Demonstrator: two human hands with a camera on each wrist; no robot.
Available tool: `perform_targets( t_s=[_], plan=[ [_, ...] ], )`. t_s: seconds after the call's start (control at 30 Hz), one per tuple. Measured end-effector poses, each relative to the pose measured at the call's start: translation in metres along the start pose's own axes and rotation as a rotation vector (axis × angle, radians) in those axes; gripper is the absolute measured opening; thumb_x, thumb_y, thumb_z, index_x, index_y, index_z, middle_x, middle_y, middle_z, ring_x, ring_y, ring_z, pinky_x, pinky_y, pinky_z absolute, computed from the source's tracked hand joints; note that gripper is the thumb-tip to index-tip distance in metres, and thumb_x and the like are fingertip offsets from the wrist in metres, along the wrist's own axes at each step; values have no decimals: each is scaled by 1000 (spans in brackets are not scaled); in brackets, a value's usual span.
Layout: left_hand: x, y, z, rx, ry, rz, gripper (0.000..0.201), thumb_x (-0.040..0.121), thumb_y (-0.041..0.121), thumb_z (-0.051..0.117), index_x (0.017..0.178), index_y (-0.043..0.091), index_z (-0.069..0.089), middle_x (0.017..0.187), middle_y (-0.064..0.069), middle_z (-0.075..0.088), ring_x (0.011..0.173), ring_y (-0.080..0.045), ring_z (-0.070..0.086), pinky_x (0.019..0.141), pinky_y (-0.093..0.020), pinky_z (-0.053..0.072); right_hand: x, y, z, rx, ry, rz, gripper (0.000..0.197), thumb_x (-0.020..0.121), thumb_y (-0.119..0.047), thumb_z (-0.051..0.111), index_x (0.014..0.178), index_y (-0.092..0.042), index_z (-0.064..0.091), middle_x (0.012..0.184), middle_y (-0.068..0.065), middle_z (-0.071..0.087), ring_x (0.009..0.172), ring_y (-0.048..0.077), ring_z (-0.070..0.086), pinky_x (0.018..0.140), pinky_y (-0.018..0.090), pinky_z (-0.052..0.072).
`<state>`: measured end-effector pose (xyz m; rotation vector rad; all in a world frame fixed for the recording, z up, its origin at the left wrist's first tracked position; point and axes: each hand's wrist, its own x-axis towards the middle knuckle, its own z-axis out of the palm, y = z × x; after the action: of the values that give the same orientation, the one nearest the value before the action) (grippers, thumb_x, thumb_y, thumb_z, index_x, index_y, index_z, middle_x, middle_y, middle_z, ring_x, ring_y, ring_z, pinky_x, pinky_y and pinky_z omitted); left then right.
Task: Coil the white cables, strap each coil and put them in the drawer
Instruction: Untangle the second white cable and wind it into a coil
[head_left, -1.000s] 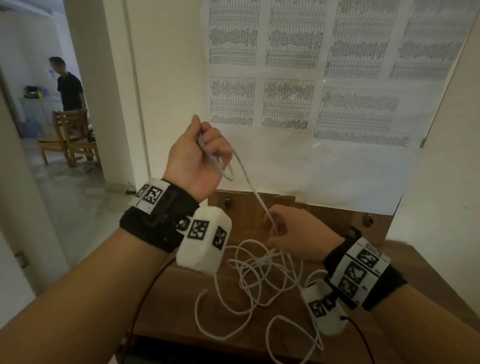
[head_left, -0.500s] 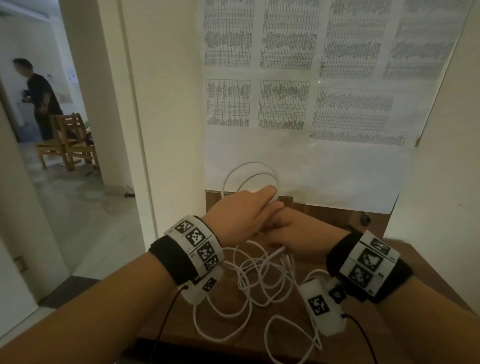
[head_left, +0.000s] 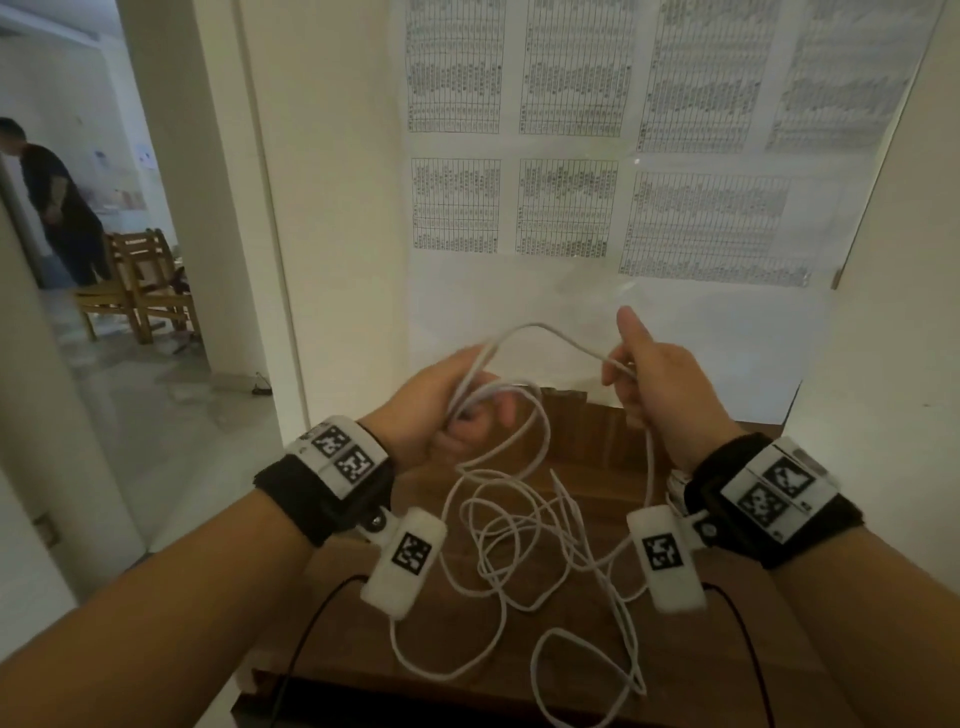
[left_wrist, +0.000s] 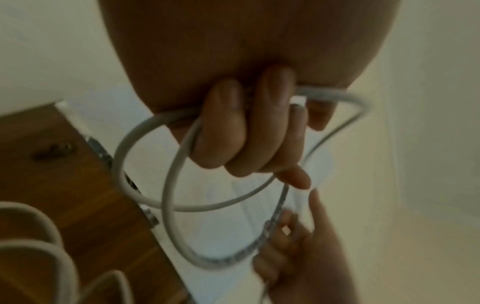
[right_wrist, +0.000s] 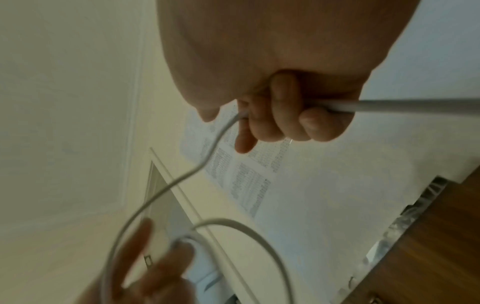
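Both hands raised above the wooden desk top (head_left: 582, 447), in front of the wall. Our left hand (head_left: 431, 402) has its fingers (left_wrist: 233, 131) curled round gathered loops of the white cable (head_left: 540, 332); in the left wrist view we count two loops hanging from that fist, overlapping each other. Our right hand (head_left: 660, 379) grips the same cable a little further along, fingers (right_wrist: 280, 117) wrapped round it, thumb pointing up in the head view. Between the two hands the cable arches upward in a single free span, clear of the desk. From the right hand a strand drops straight down to the desk. The remainder of the cable lies on the desk top as a loose, uncoiled tangle (head_left: 524, 540) between our wrists, with loops reaching the near edge. We cannot tell whether the tangle is one cable or several. Printed tables on paper sheets (head_left: 571, 130) are fixed to the wall behind the desk. Through the doorway at left: a person in dark clothes (head_left: 57, 202) standing near wooden chairs (head_left: 140, 280).
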<state>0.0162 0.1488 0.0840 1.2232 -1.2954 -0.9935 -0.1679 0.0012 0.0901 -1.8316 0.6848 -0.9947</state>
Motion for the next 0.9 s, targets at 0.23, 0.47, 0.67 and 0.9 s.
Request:
perform_targets(
  t_s=[0.23,0.47,0.67,0.9],
  plan=[
    [1,12,-6,-488,180,49,48,94,53,48,59,23,34,45,9,22,35,-7,16,37,-21,9,1,20,8,-217,89,-166,28,97,-41,59,92,-15,66,63,-2,50,46,1,44,50,18,40],
    [5,12,9,-673,254,106,49,84,25,58,52,25,20,41,8,18,38,-10,8,40,-23,6,-19,5,36,65,-174,-19,43,103,-53,34,109,-29,68,69,12,49,52,21,43,48,27,36],
    [13,6,18,-734,325,91,50,89,18,53,57,26,15,41,7,17,33,-8,15,39,-22,10,-31,2,50,153,-260,-70,69,72,-75,53,113,-21,67,63,-1,58,49,10,49,50,25,41],
    [20,-4,23,-806,611,34,47,99,20,53,56,21,34,48,6,26,39,-9,26,40,-20,29,-33,0,59,200,-84,-117,69,74,-36,84,134,-29,50,97,1,69,65,2,59,57,13,47]
  ],
)
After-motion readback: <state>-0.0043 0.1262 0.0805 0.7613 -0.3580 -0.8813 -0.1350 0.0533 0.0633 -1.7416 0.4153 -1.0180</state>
